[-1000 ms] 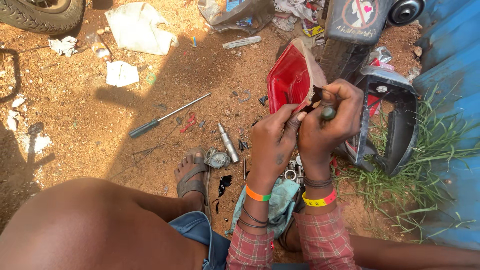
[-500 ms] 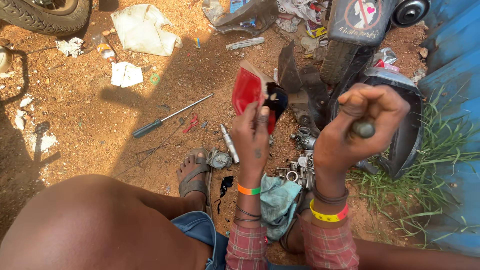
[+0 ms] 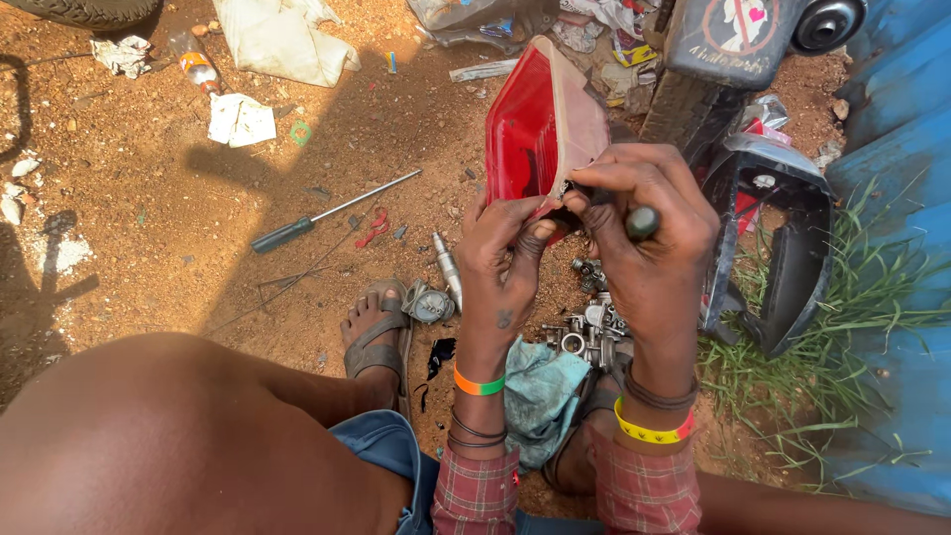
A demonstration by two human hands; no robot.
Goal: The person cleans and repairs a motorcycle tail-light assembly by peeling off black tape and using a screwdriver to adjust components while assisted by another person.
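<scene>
While the left hand [image 3: 503, 260] pinches the lower edge of a red lens cover [image 3: 540, 129] between thumb and fingertips, the right hand [image 3: 649, 236] is closed in a fist around a dark tool handle [image 3: 641, 222], its rounded butt end poking out between the knuckles toward the camera. Above both sets of fingers, the cover stands tilted, its long axis running up and away from the fingertips, hollow side facing left. Below the wrists lie a metal carburettor [image 3: 589, 332] and a teal rag [image 3: 540, 391]. Well left of the fingers, a screwdriver [image 3: 327, 213] lies on the dirt, its tip pointing up-right.
</scene>
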